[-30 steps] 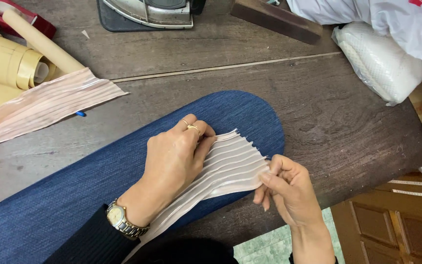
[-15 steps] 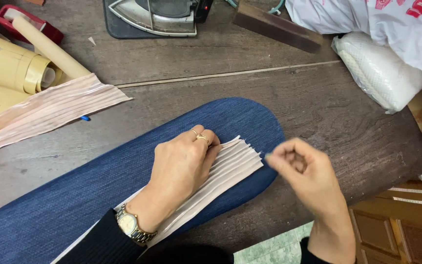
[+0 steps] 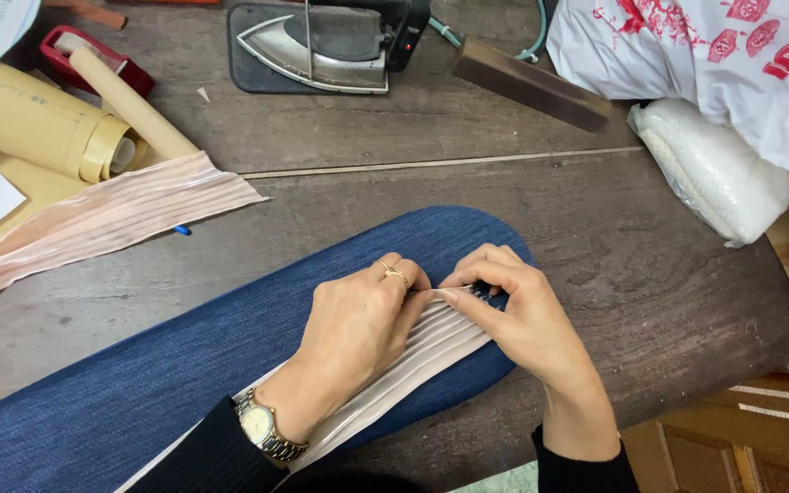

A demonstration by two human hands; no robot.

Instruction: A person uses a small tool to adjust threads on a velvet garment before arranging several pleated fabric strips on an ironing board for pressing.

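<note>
A strip of pale pink pleated fabric point(image 3: 413, 361) lies along a long blue denim-covered pressing board point(image 3: 139, 383) on the wooden table. My left hand point(image 3: 358, 333), with a gold ring and a wristwatch, lies flat on the strip and holds it down. My right hand point(image 3: 518, 315) pinches the strip's upper edge near the board's rounded end, fingertips meeting those of the left hand. Both hands hide the middle of the pleats.
A second pleated pink strip point(image 3: 93, 224) lies at the left, beside yellowish paper rolls point(image 3: 57, 128). An iron point(image 3: 321, 41) rests on a dark mat at the back, next to a dark wooden block point(image 3: 531, 82). White plastic bags point(image 3: 723, 100) fill the right back corner.
My right hand let go of the strip's free end, drew away, then came back to pinch its upper edge by the left fingertips. The pleats are now gathered tighter under my hands.
</note>
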